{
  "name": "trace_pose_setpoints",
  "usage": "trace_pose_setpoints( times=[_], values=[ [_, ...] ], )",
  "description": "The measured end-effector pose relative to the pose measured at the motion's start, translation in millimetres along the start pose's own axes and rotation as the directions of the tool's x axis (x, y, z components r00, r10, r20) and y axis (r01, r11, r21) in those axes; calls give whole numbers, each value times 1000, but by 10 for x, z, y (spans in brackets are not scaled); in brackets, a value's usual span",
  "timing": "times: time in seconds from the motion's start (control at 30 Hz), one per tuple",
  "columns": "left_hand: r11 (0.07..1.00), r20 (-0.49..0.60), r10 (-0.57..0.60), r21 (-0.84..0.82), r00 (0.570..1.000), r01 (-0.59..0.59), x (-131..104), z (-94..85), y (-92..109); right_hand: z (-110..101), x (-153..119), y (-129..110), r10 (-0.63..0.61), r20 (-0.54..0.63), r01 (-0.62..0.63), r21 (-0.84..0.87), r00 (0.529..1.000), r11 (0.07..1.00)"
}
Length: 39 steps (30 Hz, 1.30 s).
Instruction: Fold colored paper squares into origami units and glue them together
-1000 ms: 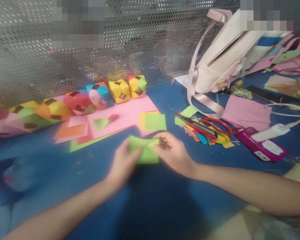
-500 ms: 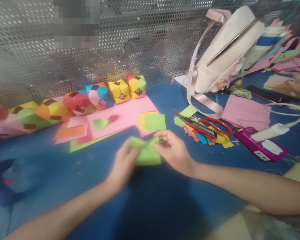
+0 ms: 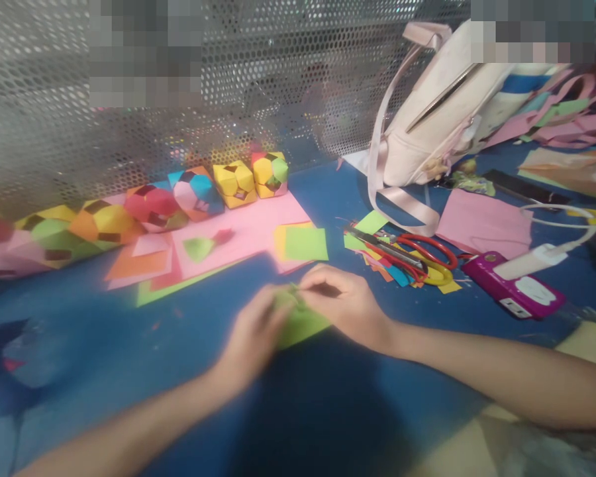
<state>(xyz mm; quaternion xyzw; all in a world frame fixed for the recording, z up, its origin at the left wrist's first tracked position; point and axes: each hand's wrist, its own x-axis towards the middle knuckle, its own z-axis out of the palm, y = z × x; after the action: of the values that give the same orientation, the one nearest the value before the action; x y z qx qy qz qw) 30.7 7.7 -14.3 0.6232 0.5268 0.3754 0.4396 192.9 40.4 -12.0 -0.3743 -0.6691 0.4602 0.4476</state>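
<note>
We reach both forearms in from below, meeting over the blue tabletop (image 3: 129,358). Our left hand (image 3: 251,334) and right hand (image 3: 345,305) curl their fingertips onto the green paper (image 3: 302,321), pinching it between them, low over the tabletop near the paper squares (image 3: 302,243).

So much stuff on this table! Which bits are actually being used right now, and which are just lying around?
In use:
- green paper, pinched between both hands
- left hand
- right hand

Lying about:
- paper cubes and balls along the mesh wall
- pink sheet
- loose green square
- red scissors
- pink backpack
- purple device with a white plug
</note>
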Motion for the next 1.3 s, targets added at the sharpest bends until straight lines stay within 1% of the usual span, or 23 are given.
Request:
trace_pose_setpoints(
  times=[0.13, 0.23, 0.33, 0.4, 0.5, 0.6, 0.77, 0.87, 0.93, 1.0, 1.07, 1.2, 1.3],
  values=[
    [998, -6, 46, 45, 999, -46, 6, 1, 1, 3, -7, -12, 6, 32, -6, -12, 999, 1000],
    [998, -5, 46, 42, 999, -46, 10, 0, -3, -3, -13, -21, 26, 62, -25, -16, 998, 1000],
    [999, -28, 7, 37, 1000, -6, 13, -1, -5, -11, -11, -33, 47, 102, -43, -37, 994, 998],
    [999, -50, -34, 29, 998, 36, 12, 1, 0, -12, -6, -29, 39, 120, -31, -72, 992, 997],
    [996, -79, -75, 34, 994, 78, 9, 8, 17, -6, 1, -7, 0, 95, 12, -135, 995, 991],
    [995, -93, -89, 40, 992, 93, 7, 12, 37, 4, 0, 10, -11, 66, 21, -152, 998, 988],
    [994, -79, -109, 14, 991, 111, 9, 6, 34, 7, -9, 3, 8, 56, 0, -145, 998, 989],
    [994, -99, -107, 3, 989, 108, 16, 0, 22, 0, -11, 5, 27, 73, -17, -139, 997, 990],
    [994, -109, -104, 20, 989, 106, 25, -4, 22, -1, -9, 12, 65, 112, -50, -138, 992, 989],
    [994, -96, -97, 45, 991, 101, 33, -7, 26, 1, -7, 19, 110, 148, -90, -133, 983, 987],
    [993, -71, -97, 61, 993, 101, 41, -11, 27, 4, -3, 25, 129, 163, -110, -119, 978, 987],
    [986, -46, -146, 69, 988, 149, 53, -15, 3, -2, 6, 43, 106, 142, -93, -94, 984, 991],
    [978, -35, -184, 88, 982, 187, 67, -16, -21, -18, 13, 75, 58, 141, -42, -115, 988, 993]
  ],
)
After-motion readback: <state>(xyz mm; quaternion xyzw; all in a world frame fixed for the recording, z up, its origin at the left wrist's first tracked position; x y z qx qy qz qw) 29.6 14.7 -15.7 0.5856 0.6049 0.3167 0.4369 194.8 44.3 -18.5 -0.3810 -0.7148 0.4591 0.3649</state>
